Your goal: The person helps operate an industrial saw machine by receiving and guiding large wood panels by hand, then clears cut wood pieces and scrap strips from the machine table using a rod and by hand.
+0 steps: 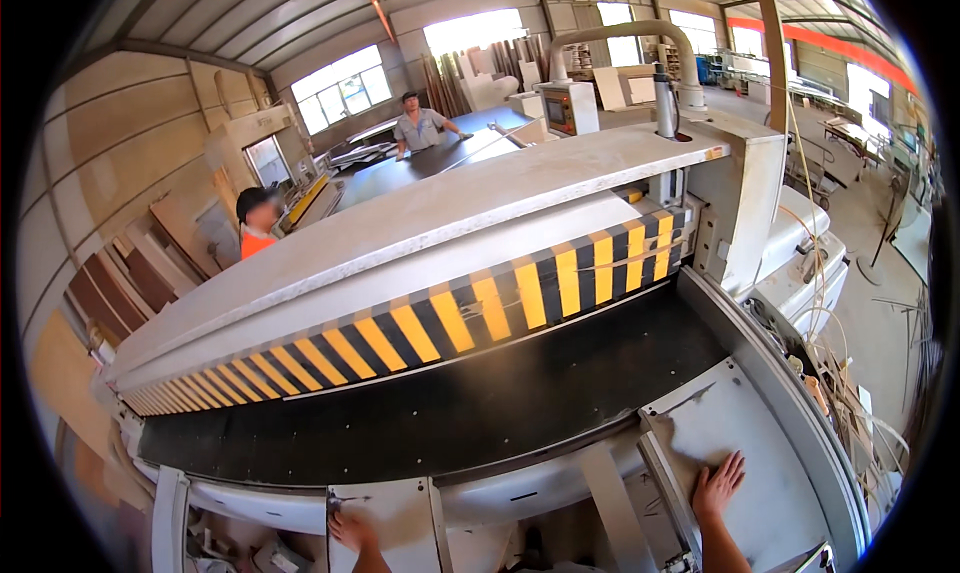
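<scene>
Workshop (pixel 130 163), frame bay (pixel 172 513) holding clutter (pixel 276 555); left hand (pixel 352 530) at narrow panel (pixel 405 526), grip unclear, right hand (pixel 717 486) spread on wide panel (pixel 775 448)

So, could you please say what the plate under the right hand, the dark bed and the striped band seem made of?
The plate is probably painted metal: smooth, grey, smudged. The dark bed could be rubber or coated sheet, being matte black. The striped band may be plastic tape, wrinkled in places.
</scene>
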A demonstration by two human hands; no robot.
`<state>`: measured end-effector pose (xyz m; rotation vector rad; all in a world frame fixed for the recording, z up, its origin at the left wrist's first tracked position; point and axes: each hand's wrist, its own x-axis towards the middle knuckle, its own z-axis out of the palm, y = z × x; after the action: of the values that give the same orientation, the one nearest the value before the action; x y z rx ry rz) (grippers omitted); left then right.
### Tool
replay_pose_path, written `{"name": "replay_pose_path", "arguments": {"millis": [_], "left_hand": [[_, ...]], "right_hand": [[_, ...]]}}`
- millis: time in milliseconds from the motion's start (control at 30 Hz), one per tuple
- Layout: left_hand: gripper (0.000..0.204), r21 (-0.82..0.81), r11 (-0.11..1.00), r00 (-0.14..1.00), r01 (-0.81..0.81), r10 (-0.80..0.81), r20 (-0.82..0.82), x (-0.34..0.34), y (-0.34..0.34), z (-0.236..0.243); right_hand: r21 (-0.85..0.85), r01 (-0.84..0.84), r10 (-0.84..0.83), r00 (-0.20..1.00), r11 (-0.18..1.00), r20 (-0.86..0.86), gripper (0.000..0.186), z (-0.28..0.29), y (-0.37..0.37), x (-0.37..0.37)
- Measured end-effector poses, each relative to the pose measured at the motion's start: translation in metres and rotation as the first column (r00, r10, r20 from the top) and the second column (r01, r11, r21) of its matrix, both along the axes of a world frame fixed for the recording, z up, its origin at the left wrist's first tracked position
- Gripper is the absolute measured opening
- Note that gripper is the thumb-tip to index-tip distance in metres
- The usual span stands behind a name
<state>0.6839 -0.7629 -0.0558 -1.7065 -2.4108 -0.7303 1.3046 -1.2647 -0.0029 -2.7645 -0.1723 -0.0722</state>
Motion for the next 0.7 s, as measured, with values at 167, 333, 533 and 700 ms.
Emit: {"name": "replay_pose_path", "arguments": {"millis": [167, 333, 533, 700], "left_hand": [[0.053, -0.056, 0.995, 0.997, -0.079, 0.077, -0.031, 0.013, -0.004, 0.016], [0.053, -0.051, 0.998, 0.999, -0.047, 0.047, -0.010, 0.013, -0.005, 0.024], [0.054, -0.057, 0.997, 0.999, -0.052, 0.052, -0.008, 0.014, -0.003, 0.023], [0.057, -0.034, 0.996, 0.996, -0.081, 0.080, -0.029, 0.010, -0.001, 0.017]], "right_hand": [[-0.034, 0.053, -0.054, 0.999, 0.998, -0.009, 0.084, -0.011, 0.000, 0.002], [-0.060, 0.059, -0.057, 0.998, 0.996, 0.036, 0.082, -0.012, 0.002, 0.000], [-0.092, 0.089, -0.090, 0.996, 0.992, -0.007, 0.078, 0.000, 0.009, -0.005], [-0.142, 0.094, -0.100, 0.994, 0.985, -0.037, 0.074, 0.009, 0.014, -0.009]]}}
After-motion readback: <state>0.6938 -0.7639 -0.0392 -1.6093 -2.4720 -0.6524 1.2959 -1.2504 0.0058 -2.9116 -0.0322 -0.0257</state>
